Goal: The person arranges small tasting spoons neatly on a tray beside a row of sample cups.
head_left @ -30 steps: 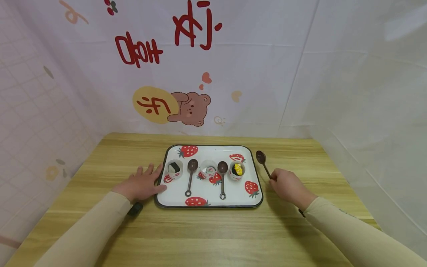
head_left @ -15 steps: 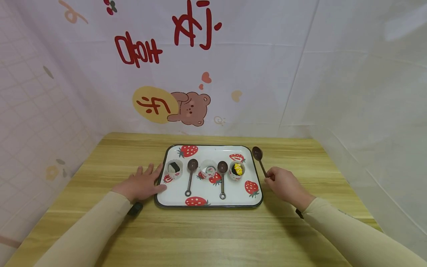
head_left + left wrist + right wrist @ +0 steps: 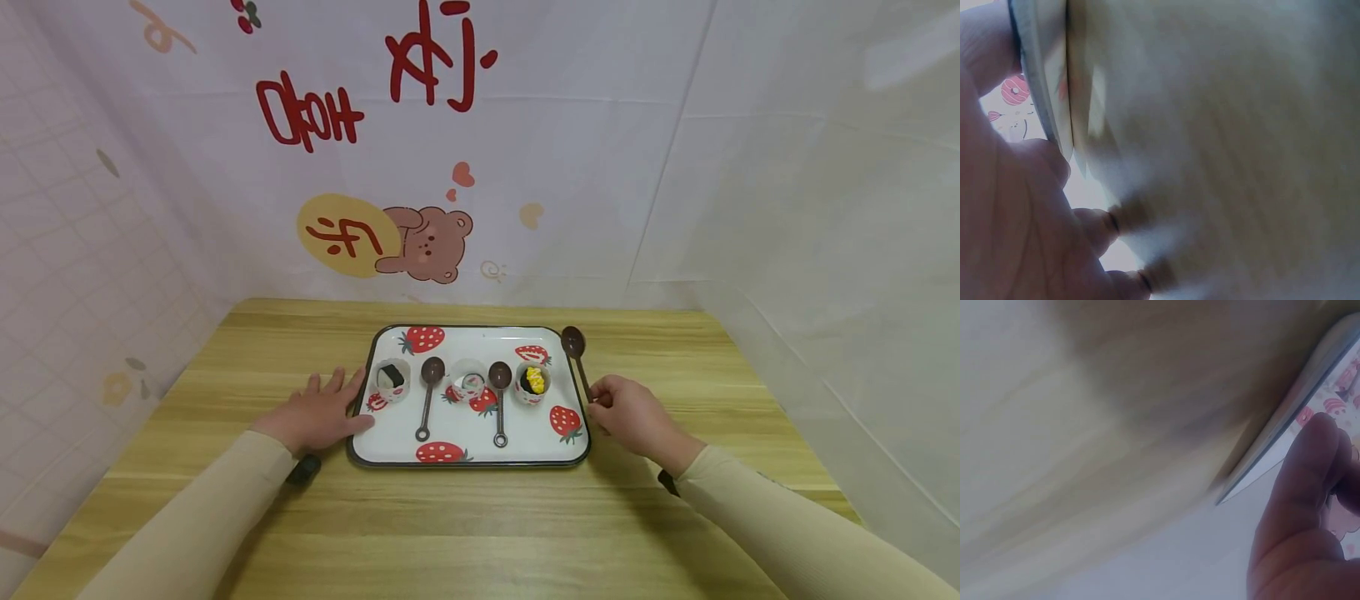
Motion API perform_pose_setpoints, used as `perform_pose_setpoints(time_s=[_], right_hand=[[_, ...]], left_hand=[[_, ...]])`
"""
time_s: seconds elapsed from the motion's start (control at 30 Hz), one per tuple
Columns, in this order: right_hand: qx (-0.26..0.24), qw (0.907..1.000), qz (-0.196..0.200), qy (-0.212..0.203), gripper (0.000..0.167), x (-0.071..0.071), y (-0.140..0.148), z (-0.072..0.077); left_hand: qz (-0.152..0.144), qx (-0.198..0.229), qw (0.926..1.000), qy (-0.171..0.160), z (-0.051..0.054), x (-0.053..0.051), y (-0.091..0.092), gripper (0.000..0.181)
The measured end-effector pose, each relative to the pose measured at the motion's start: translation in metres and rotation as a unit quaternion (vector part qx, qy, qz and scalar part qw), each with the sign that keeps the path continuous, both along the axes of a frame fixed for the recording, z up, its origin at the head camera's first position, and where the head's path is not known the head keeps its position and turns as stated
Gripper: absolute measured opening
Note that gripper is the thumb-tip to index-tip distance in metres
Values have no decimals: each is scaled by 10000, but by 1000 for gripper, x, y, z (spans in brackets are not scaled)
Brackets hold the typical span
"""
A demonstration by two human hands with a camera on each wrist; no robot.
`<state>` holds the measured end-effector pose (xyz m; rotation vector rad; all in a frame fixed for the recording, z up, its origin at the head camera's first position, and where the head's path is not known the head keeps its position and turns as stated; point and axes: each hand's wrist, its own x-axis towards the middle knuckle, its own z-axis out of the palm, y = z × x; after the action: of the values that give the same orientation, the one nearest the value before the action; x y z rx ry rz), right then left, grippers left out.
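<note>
In the head view my right hand [image 3: 636, 421] pinches the handle of a dark brown spoon [image 3: 573, 342], its bowl pointing away over the tray's far right corner. The strawberry-print tray [image 3: 463, 427] has a dark rim. At its left edge lies my left hand [image 3: 318, 414], fingers spread on the table side and thumb over the rim. Two more brown spoons, a left one [image 3: 432, 372] and a right one [image 3: 500, 375], lie on the tray between three paper cups. The right wrist view shows curled fingers [image 3: 1310, 456] by the tray edge; the spoon is mostly hidden there.
The left cup [image 3: 392, 387] holds a black-and-white piece, the middle cup [image 3: 468, 392] a pale round piece, the right cup [image 3: 532, 397] a yellow-and-black one. Beneath everything is a wooden table [image 3: 450, 533], with a printed cloth [image 3: 570, 150] behind and at the sides.
My right hand has moved left with the spoon, from beside the tray to its right edge. The left hand, the cups and the other spoons stay where they were.
</note>
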<state>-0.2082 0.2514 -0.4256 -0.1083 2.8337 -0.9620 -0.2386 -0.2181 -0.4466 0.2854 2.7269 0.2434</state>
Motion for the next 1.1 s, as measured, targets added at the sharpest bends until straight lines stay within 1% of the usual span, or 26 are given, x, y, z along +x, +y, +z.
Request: perform_pose_setpoints(time_s=[0.17,0.33,0.57,0.7,0.8,0.97,1.1], right_hand=[[-347,9991,-63,-236,12,0,-3,-2],[-695,9961,-209,-500,15,2,-7,-1],[-942,9911,-445,-832,17,3,-12,-4],[-1102,9883,-490,-938,17,3,-14,-6],[-1115,9879,-487,-963,17,3,-16,-7],[-856,9918,-423,-845,16,4,-18,-8],[-739,9931,-394,-815,15,6,-19,-7]], left_hand=[[30,16,10000,-27,2,1,1,99],[29,55,10000,-41,2,1,1,99],[24,33,10000,-31,1,0,0,99],[24,23,10000,-30,0,0,0,100],[35,36,10000,-41,1,1,0,100],[47,11,10000,-67,1,0,0,100],[16,6,10000,-50,2,1,1,98]])
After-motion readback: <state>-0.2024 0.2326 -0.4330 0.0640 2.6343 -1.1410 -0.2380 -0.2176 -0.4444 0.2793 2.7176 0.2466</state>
